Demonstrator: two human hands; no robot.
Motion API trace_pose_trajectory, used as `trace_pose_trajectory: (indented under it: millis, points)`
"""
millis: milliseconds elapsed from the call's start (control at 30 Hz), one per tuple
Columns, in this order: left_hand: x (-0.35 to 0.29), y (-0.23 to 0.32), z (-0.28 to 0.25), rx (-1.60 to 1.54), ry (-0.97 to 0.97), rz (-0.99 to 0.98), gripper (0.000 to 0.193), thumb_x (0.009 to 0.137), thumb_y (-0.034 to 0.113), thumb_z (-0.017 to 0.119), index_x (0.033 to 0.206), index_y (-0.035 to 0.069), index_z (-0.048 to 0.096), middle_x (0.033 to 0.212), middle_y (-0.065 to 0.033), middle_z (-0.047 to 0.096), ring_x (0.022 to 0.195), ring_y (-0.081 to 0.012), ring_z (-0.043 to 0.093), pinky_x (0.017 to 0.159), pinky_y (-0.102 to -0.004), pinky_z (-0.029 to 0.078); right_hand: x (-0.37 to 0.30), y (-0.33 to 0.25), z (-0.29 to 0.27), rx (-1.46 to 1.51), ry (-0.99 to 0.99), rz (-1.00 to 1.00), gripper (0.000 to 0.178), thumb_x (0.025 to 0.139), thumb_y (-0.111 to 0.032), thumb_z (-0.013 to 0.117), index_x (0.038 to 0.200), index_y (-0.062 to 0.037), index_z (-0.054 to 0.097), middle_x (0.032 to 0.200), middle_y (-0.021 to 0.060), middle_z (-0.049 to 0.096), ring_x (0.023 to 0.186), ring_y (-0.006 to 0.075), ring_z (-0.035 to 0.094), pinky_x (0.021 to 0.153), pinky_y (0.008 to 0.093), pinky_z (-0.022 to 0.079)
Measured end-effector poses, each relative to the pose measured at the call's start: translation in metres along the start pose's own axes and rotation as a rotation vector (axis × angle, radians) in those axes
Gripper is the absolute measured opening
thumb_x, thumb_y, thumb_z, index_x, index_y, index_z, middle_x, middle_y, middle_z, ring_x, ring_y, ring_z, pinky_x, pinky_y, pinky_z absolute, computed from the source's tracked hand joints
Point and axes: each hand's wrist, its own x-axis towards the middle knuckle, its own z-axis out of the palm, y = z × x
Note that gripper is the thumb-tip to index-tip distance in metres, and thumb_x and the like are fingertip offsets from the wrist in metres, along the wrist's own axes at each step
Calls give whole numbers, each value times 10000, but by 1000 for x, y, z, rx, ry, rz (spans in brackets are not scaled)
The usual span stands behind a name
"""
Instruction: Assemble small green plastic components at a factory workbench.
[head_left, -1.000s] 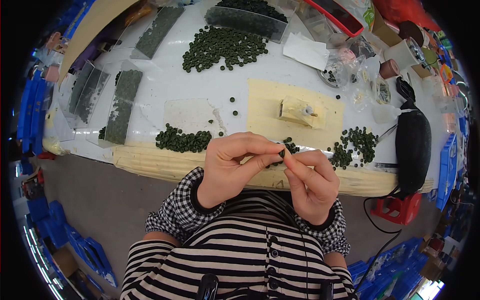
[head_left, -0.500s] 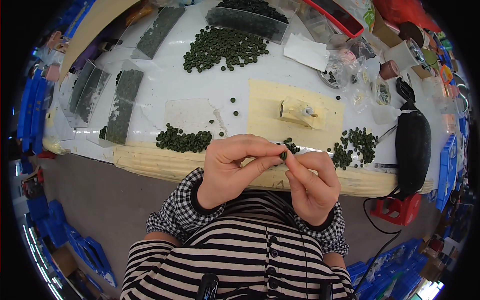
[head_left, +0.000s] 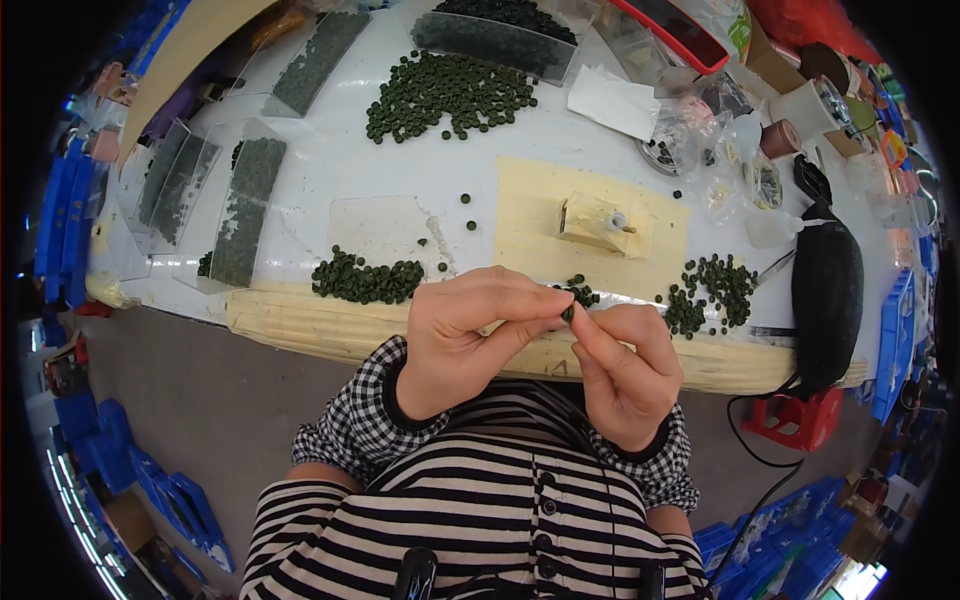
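Above the table's front edge, my left hand (head_left: pixel 468 335) pinches a small dark green piece (head_left: pixel 568 313) between thumb and forefinger. My right hand (head_left: pixel 632 368) meets it from the other side, its fingertips closed against the same piece. Just beyond the fingertips lies a little cluster of green pieces (head_left: pixel 580 292), partly hidden by my hands. A heap of green pieces (head_left: pixel 367 278) sits to the left of my left hand, and a looser scatter of them (head_left: pixel 712 296) to the right of my right hand.
A cream block with a small metal pin (head_left: pixel 606 224) stands on yellow paper (head_left: pixel 520 210). Behind spreads a big pile of green pieces (head_left: pixel 450 95). Clear trays (head_left: pixel 250 205) stand at left. A black pouch-like object (head_left: pixel 828 290) lies at right, above a red stool (head_left: pixel 795 420).
The green piece has turned slightly between my fingertips. Both hands keep nearly the same place.
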Motion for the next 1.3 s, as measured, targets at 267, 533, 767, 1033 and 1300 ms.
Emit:
trace_pose_trajectory:
  millis: [267,533,767,1033,1300]
  points:
    - [0,-2,3,124,41,94,244,777,-116,691,1010,-41,701,920,-140,711,810,-198,681,683,-252,533,-1,0,3,22,0,34,371,726,55,723,1091,-9,708,918,79,659,741,215,586,637,301,477]
    - [8,-1,-27,480,97,-54,159,797,-45,693,951,-7,704,840,-124,692,712,-206,657,630,-279,508,-5,9,-1,-93,55,147,369,738,64,716,1102,3,701,896,97,640,762,211,586,647,283,471]
    - [16,-11,-48,945,67,-102,133,810,-29,670,942,-21,681,815,-111,640,717,-243,603,623,-309,484,-7,11,-5,-115,51,164,353,748,72,708,1096,12,700,895,101,632,757,205,581,647,274,463]
    - [11,0,-42,753,-15,-105,153,802,-31,673,952,-4,687,824,-102,634,709,-241,590,625,-324,479,-11,14,-8,-136,54,186,343,753,67,708,1090,7,704,882,99,629,745,206,573,648,279,460]
    - [0,1,-35,758,-283,-126,200,765,37,729,961,27,696,807,-78,594,772,-266,568,686,-350,471,-9,13,-8,-139,62,189,340,755,77,700,1087,2,707,873,97,627,742,203,571,652,276,461]
